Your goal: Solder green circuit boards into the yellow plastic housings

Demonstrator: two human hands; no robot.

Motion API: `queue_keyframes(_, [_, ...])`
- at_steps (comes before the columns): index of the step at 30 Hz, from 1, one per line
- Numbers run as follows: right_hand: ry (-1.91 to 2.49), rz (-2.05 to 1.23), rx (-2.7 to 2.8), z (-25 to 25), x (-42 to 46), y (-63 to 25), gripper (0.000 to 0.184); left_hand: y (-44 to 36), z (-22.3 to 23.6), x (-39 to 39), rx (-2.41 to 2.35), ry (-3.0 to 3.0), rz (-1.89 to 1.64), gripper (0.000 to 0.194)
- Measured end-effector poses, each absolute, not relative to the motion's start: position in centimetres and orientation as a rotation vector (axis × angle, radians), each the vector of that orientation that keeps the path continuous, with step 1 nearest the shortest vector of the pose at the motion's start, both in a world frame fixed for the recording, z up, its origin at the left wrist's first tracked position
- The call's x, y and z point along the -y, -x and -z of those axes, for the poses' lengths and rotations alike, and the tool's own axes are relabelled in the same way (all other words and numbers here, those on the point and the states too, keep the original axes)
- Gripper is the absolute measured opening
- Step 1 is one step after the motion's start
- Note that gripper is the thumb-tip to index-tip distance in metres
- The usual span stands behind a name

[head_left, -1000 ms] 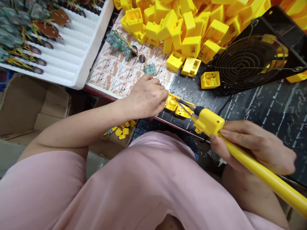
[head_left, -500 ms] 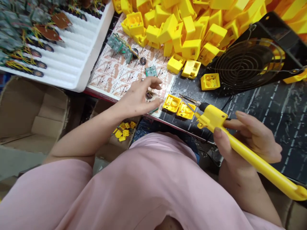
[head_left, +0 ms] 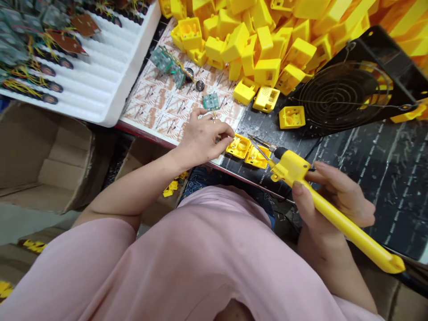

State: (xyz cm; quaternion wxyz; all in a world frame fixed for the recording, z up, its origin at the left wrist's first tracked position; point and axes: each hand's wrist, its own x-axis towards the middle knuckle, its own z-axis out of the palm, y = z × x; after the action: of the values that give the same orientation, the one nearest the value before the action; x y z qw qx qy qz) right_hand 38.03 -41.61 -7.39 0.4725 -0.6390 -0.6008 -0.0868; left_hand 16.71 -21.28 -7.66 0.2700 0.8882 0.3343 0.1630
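My right hand [head_left: 334, 196] is wrapped loosely round the yellow handle of a soldering iron [head_left: 294, 169]. Its metal tip and a thin feed tube point left, over two small open yellow cases. The left case [head_left: 238, 146] and the right case [head_left: 259, 157] lie side by side near the bench edge, hollow side up. Thumb and forefinger of my left hand [head_left: 207, 138] are pinched together at the left case's rim; what they hold is too small to make out. A green circuit board [head_left: 211, 102] lies just beyond my left knuckles.
A white foam tray [head_left: 117, 80] of wired boards stands at left. More boards with small round speakers [head_left: 199, 85] lie on the patterned sheet. A large pile of yellow cases [head_left: 254, 35] fills the back. A black fan [head_left: 347, 84] stands at right, with cardboard boxes [head_left: 50, 156] below the bench.
My left hand lifted off the left case and spread open, showing a small round part beneath, then came back with fingers pinched at the rim. The soldering iron shifted slightly.
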Motion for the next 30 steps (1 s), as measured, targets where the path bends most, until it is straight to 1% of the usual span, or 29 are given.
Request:
queue_keyframes(4, [1.429,0.038,1.523,7.4,41.2,-38.0,0.047,-17.3,7.1,21.4,-0.963,-2.404,-0.377,0.022])
queue_keyframes(6, [1.328,-0.003,1.561,7.2,40.8,-37.9,0.041,-17.5,6.8,21.2,-0.963,-2.436,-0.323,0.021])
queue_keyframes(10, [1.366,-0.012,1.607,6.7,40.0,-37.6,0.03,-18.0,5.9,20.6,-0.902,-2.53,-0.178,0.016])
queue_keyframes(12, [1.396,0.028,1.651,6.4,39.6,-37.5,0.028,-18.2,5.5,20.3,-0.866,-2.575,-0.145,0.014])
queue_keyframes(15, [1.371,0.097,1.77,5.9,39.2,-37.5,0.028,-18.5,5.3,19.8,-0.823,-2.618,-0.122,0.014])
queue_keyframes(17, [1.342,0.082,1.813,5.7,39.2,-37.4,0.028,-18.7,5.2,19.6,-0.796,-2.63,-0.111,0.013])
queue_keyframes(21, [1.436,0.019,1.671,5.2,40.0,-37.2,0.029,-19.0,5.1,19.4,-0.798,-2.619,-0.064,0.012])
queue_keyframes(25, [1.469,0.05,1.573,5.4,40.8,-37.2,0.034,-19.1,5.0,19.5,-0.811,-2.616,-0.043,0.011])
queue_keyframes(30, [1.437,0.055,1.586,6.0,40.6,-37.3,0.028,-19.2,4.9,19.4,-0.838,-2.611,0.0,0.011])
